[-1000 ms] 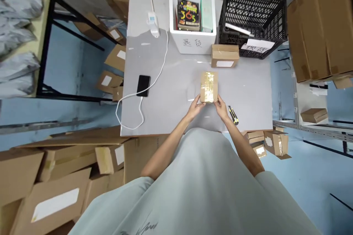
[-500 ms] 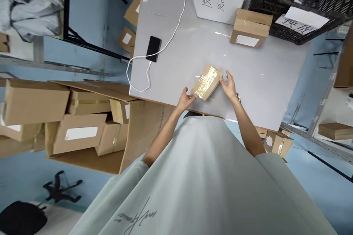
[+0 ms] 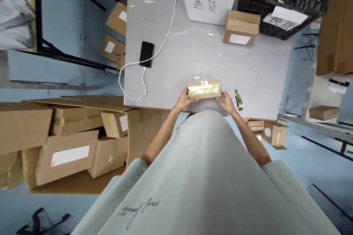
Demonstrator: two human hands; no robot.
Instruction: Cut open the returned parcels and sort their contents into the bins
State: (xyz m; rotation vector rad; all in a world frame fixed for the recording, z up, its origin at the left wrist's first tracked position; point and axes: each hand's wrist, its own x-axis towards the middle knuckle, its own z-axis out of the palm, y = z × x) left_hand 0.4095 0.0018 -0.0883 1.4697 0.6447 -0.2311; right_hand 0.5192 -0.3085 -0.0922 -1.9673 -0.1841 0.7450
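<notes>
A small brown cardboard box (image 3: 204, 89) with shiny clear tape along it is held near the front edge of the grey table (image 3: 176, 69). My left hand (image 3: 184, 100) grips its left end, thumb along the near side. At the opposite end my right hand (image 3: 226, 102) closes on the lower right corner. Just right of that hand lies a yellow and black box cutter (image 3: 238, 100), touched by neither hand.
A black phone (image 3: 146, 54) on a white cable lies at left. Along the back stand a white bin (image 3: 206, 5), a taped carton (image 3: 241, 28) and a black crate (image 3: 278, 18). A large open carton (image 3: 143, 128) full of boxes is at my left.
The small box has turned from slanted to level, its taped face now toward me. My right hand has come down from its upper right corner to grip the right end. The view has shifted.
</notes>
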